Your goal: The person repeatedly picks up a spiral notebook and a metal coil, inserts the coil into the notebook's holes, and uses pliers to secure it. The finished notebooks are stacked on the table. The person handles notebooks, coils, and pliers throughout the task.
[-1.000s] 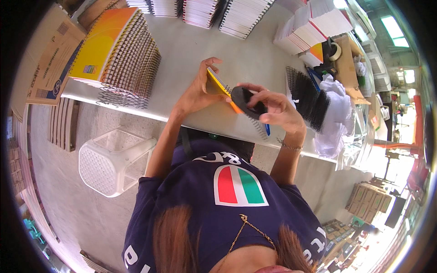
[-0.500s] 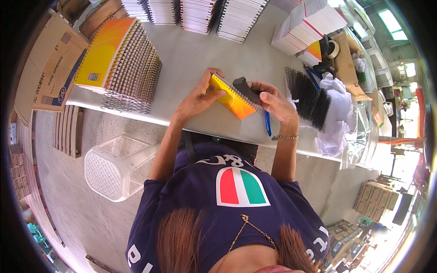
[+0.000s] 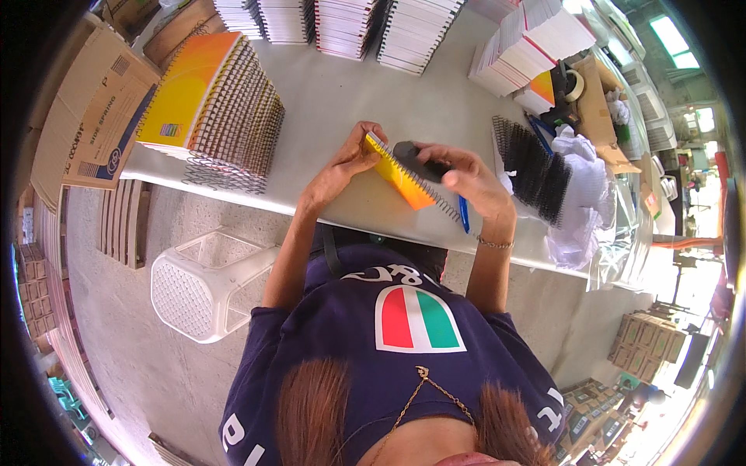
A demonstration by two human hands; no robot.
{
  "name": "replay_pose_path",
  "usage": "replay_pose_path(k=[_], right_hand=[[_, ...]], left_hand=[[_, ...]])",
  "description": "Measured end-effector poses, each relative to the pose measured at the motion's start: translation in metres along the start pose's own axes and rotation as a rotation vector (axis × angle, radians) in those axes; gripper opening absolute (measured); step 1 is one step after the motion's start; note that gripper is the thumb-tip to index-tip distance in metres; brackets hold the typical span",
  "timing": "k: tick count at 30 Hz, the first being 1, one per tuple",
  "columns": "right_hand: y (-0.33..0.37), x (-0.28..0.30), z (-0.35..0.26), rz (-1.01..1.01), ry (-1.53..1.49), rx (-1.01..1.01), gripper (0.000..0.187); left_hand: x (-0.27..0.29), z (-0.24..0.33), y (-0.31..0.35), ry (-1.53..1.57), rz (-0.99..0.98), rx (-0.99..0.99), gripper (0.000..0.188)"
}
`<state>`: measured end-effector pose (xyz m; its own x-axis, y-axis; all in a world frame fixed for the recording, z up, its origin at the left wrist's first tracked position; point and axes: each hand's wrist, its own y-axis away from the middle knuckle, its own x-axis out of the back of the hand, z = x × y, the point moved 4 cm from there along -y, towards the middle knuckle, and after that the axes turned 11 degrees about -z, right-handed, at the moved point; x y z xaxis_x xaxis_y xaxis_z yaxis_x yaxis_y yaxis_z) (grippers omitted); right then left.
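A small spiral notebook (image 3: 406,188) with a yellow and orange cover is held up on edge over the table's near side. My left hand (image 3: 342,172) pinches its upper left end. A dark wire coil (image 3: 446,205) runs along the notebook's spine, and its loose end sticks out past the lower right corner. My right hand (image 3: 475,180) is closed around a black hand tool (image 3: 407,154) with a rounded end, which lies against or just over the coil; exact contact cannot be made out. Below that hand lies a blue pen (image 3: 464,214).
Coil-bound yellow notebooks (image 3: 183,97) are stacked at left beside a cardboard box (image 3: 101,109). White-paged stacks (image 3: 420,35) line the far side. Black coils (image 3: 536,171) and crumpled white plastic (image 3: 581,167) lie at right, near a tape roll (image 3: 574,85). A white stool (image 3: 183,295) stands below left.
The notebook has turned more edge-on in my left hand. My right hand has tilted the black tool lower along the spine, and more of the coil's loose end shows.
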<state>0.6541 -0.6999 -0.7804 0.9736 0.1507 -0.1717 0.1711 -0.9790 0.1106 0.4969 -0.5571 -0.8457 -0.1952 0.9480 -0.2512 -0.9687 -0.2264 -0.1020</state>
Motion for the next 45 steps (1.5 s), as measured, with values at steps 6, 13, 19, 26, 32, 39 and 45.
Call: replay_pose_path(k=[6, 13, 19, 26, 32, 39, 45], right_hand=[[-0.017, 0.011, 0.005, 0.162, 0.287, -0.045, 0.042], [0.018, 0.045, 0.027, 0.761, 0.708, 0.050, 0.058], [0.079, -0.009, 0.056, 0.935, 1.261, -0.398, 0.053], [0.082, -0.045, 0.047, 1.067, 0.803, 0.017, 0.048], [0.021, -0.085, 0.035, 0.737, 0.903, 0.268, 0.045], [-0.013, -0.098, 0.034, 0.668, 0.931, 0.375, 0.045], [-0.012, -0.101, 0.038, 0.724, 0.905, 0.398, 0.045]], left_hand=[[-0.003, 0.001, 0.000, 0.020, -0.019, -0.014, 0.038], [-0.009, -0.013, 0.003, -0.147, 0.199, -0.101, 0.024], [-0.025, -0.016, 0.012, -0.191, 0.420, -0.112, 0.022], [-0.019, 0.000, 0.015, -0.210, 0.370, -0.090, 0.021], [-0.015, 0.006, 0.018, -0.301, 0.312, 0.002, 0.019], [-0.023, 0.019, 0.025, -0.463, 0.322, -0.032, 0.020], [-0.030, 0.023, 0.027, -0.507, 0.395, -0.062, 0.024]])
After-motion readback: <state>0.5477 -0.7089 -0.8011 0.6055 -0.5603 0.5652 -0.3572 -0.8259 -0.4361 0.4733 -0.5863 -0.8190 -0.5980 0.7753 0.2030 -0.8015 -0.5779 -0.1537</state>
